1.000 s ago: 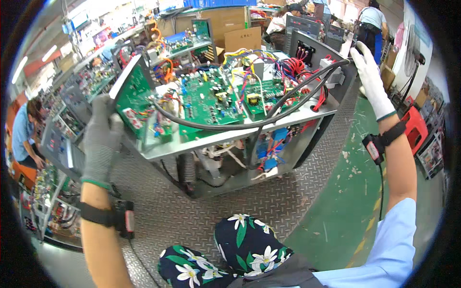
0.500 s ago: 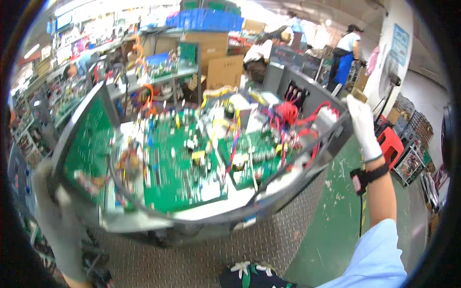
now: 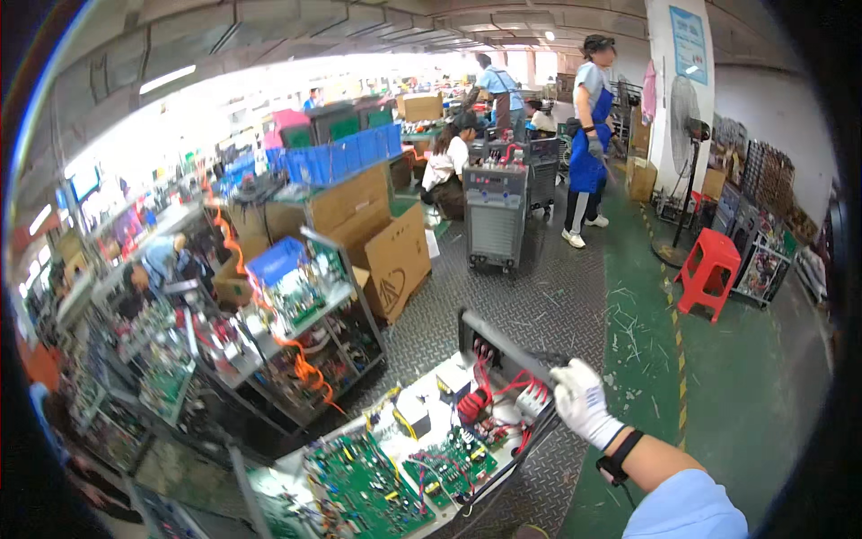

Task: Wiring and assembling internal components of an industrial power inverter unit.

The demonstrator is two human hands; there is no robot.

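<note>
An open electronic unit lies low in front of me, with green circuit boards (image 3: 373,485), a red wound coil (image 3: 473,406) and red cables (image 3: 525,386). My right hand (image 3: 582,404), in a white glove with a black strap round the wrist, is closed over the top corner of the unit's dark end panel (image 3: 507,346). The panel stands upright at the unit's far right end. Another panel edge (image 3: 250,492) rises at the unit's left end, cut by the lower rim of the picture. My left hand is not in view.
A welder-like grey machine on casters (image 3: 496,216) stands ahead, near a person in a blue apron (image 3: 593,135). To the left are a metal rack (image 3: 314,359) with boards, an orange coiled hose (image 3: 310,368) and a cardboard box (image 3: 395,260). A red stool (image 3: 709,274) and fan (image 3: 684,135) stand right.
The view has swung upward, and the unit now appears lower and smaller. My right hand keeps its hold on the end panel. My left hand, earlier at the left panel, has left the picture.
</note>
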